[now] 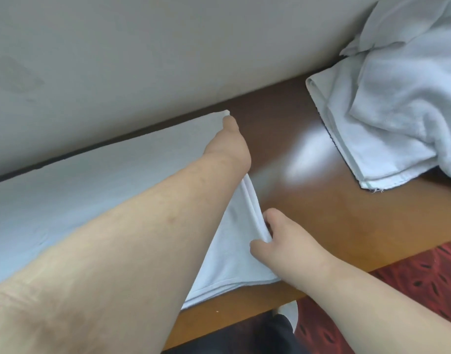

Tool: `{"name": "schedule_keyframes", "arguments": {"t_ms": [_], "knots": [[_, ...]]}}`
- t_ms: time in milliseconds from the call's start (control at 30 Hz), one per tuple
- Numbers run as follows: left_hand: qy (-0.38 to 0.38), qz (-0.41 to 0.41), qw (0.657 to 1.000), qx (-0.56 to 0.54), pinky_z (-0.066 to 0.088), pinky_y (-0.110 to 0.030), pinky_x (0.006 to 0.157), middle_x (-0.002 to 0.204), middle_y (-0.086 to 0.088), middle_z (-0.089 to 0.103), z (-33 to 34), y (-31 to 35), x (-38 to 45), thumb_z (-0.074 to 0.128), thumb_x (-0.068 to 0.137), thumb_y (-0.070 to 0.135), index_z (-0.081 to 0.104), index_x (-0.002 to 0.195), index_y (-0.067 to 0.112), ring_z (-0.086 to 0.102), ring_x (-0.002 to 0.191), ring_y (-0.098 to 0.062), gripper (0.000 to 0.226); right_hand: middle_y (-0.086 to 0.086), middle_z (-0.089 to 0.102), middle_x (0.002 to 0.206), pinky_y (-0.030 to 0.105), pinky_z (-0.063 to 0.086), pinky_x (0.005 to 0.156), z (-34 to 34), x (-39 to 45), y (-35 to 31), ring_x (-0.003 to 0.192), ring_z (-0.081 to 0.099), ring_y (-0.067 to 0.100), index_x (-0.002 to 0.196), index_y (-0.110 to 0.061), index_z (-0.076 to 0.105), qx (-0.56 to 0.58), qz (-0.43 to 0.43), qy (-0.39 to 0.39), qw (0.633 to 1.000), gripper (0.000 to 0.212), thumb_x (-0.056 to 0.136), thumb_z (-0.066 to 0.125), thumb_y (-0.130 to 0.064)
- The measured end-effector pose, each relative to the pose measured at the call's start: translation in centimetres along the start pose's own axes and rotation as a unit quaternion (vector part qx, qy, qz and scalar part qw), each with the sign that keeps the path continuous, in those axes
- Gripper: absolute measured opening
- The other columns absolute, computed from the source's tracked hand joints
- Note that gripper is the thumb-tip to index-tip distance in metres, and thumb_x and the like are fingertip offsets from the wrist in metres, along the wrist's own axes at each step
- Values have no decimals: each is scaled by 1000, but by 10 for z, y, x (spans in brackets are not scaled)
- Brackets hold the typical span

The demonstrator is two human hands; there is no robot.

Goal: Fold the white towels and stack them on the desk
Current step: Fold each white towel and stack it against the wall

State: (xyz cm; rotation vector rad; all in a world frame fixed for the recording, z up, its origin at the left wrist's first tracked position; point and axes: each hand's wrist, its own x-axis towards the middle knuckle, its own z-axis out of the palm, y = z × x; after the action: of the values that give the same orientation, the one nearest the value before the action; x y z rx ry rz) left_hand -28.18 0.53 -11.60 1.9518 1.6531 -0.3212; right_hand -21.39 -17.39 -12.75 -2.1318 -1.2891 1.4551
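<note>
A white towel point(96, 180) lies spread flat along the left of the brown wooden desk point(308, 195), against the wall. My left hand point(229, 144) reaches across it and pinches its far right corner. My right hand point(278, 241) grips the towel's near right edge, where several layers bunch between thumb and fingers. My left forearm hides much of the towel's middle. A heap of unfolded white towels point(398, 103) sits at the desk's far right.
A grey wall point(142, 60) runs along the back of the desk. Red patterned carpet point(423, 290) shows below the desk's front edge at lower right. Dark clothing and a grey shoe point(289, 312) appear under the edge.
</note>
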Motion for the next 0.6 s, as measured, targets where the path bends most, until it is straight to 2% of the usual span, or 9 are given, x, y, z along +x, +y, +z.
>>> {"name": "schedule_keyframes", "arguments": {"t_ms": [33,133,200,267,333,400,467,533,600], "knots": [[19,-14,998,61,37,-48,91,95,0,60,1,-9,-4,60,80,18,52,88,18,47,92,-30,11,-6,59,72,13,33,35,1,-4,-4,53,55,-3,84,-35,46,11,-11,-10,1000,13,76,56,-34],[65,-64,967,-240,43,-29,73,96,-3,60,-13,-23,-9,52,83,5,53,107,21,52,81,-24,29,-7,60,71,17,39,39,7,-17,-16,58,57,0,82,-43,43,16,-54,-12,998,15,75,54,-35],[62,-140,941,-303,49,-31,85,100,-5,60,-29,-33,-16,57,88,11,60,123,21,60,93,-27,37,-8,62,73,27,48,48,13,-26,-26,63,59,5,84,-43,41,-5,-88,-3,996,14,76,53,-41],[61,-109,947,-297,48,-31,93,118,-5,60,-36,-51,-32,52,92,9,55,135,21,60,111,-27,45,-4,61,74,36,52,55,20,-34,-37,62,59,12,84,-40,40,-10,-119,-4,993,14,75,51,-42],[164,-50,948,-267,46,-24,87,133,-3,55,-40,-75,-51,43,92,6,51,138,21,58,115,-23,49,-6,60,76,32,50,51,31,-45,-50,60,57,13,84,-40,40,0,-155,-25,988,15,73,49,-38],[204,-53,939,-272,45,-21,81,138,0,50,-49,-102,-73,43,93,9,48,141,22,60,106,-19,50,-17,58,80,18,42,44,45,-57,-65,59,54,6,86,-44,39,3,-194,-55,979,21,69,46,-33],[222,-59,927,-298,45,-17,73,140,3,48,-62,-128,-91,45,90,12,45,143,24,63,98,-15,54,-21,57,83,13,40,46,64,-69,-83,58,52,3,90,-47,41,16,-226,-82,970,27,69,45,-30],[229,-50,905,-355,41,-11,50,137,4,52,-78,-156,-114,42,87,9,42,144,27,62,65,-2,61,-16,59,80,14,41,47,88,-80,-104,55,49,2,92,-46,45,43,-250,-108,961,28,72,48,-27],[236,-53,892,-383,34,-11,37,134,7,54,-89,-191,-136,37,85,5,40,145,30,47,36,2,65,-14,59,80,13,41,48,114,-87,-125,54,49,2,94,-43,48,56,-269,-124,953,27,75,51,-25]]}}
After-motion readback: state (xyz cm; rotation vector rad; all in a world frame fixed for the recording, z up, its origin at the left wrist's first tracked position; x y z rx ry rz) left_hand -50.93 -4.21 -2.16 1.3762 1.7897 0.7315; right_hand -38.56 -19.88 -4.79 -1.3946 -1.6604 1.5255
